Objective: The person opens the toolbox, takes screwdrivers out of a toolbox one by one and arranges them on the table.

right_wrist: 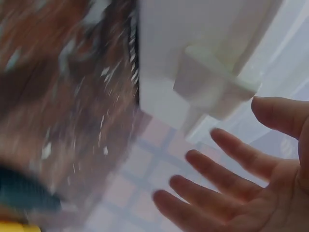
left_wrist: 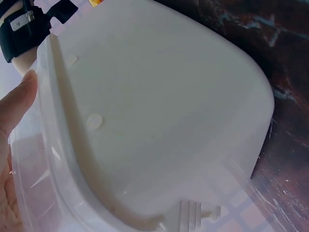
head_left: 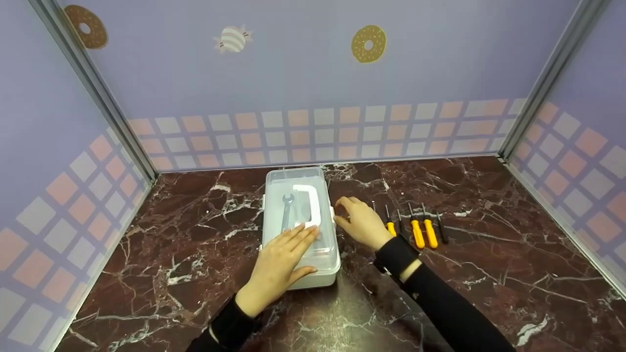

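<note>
A white toolbox [head_left: 313, 279] with a clear lid [head_left: 281, 177] and a white carry handle [head_left: 314, 205] stands lengthwise on the table. Through the lid a grey open-end wrench [head_left: 287, 209] shows. My left hand [head_left: 279, 258] rests on the near part of the lid, fingers straight and thumb spread. In the left wrist view its thumb [left_wrist: 19, 101] lies along the box's rim. Beside the right side latch [right_wrist: 212, 87], my right hand [head_left: 363, 224] holds nothing. Its thumb tip is close to that latch, and its fingers [right_wrist: 207, 193] are spread and slightly bent.
Right of the box lies a row of screwdrivers, some with orange handles [head_left: 417, 235] and some black [head_left: 442, 231]. The table [head_left: 195, 293] is dark red marbled stone. Patterned panels [head_left: 303, 83] enclose it at the back and both sides.
</note>
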`<state>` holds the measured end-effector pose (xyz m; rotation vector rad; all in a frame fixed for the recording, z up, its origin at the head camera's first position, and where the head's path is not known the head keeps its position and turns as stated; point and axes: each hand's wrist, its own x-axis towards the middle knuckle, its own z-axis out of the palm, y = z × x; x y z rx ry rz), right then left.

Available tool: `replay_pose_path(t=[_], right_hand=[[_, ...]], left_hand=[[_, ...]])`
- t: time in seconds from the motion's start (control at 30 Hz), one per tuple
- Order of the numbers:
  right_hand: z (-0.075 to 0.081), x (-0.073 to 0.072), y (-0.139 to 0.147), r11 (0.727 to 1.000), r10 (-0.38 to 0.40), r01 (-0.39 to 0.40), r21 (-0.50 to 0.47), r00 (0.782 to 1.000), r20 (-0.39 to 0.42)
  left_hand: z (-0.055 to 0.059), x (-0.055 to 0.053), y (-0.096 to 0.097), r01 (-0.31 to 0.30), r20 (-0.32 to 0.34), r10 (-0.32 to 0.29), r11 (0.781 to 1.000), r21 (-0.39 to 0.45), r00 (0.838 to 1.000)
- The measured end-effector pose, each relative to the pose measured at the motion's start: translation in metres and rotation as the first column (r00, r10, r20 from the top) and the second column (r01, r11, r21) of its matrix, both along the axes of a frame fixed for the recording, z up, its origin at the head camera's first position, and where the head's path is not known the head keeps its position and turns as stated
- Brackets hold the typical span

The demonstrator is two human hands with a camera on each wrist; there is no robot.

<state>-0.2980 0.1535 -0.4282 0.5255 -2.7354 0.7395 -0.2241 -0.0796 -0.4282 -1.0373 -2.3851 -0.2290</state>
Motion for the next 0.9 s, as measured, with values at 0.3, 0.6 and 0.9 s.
replay_pose_path(t=[0.3, 0.6, 0.9], right_hand=[[-0.012, 0.021, 0.007, 0.951, 0.057, 0.05, 0.306, 0.942, -0.331], [-0.03, 0.042, 0.033, 0.944, 0.093, 0.053, 0.327, 0.905, -0.414], [-0.043, 0.049, 0.066, 0.947, -0.007, 0.11, 0.303, 0.947, -0.322]], left_hand=[[0.0, -0.001, -0.002, -0.013, -0.047, 0.008, 0.995, -0.095, 0.999], [-0.001, -0.023, -0.037, 0.123, -0.096, -0.134, 0.986, -0.112, 0.986], [0.004, -0.025, -0.063, -0.067, -0.3, 0.091, 0.994, 0.089, 0.949]])
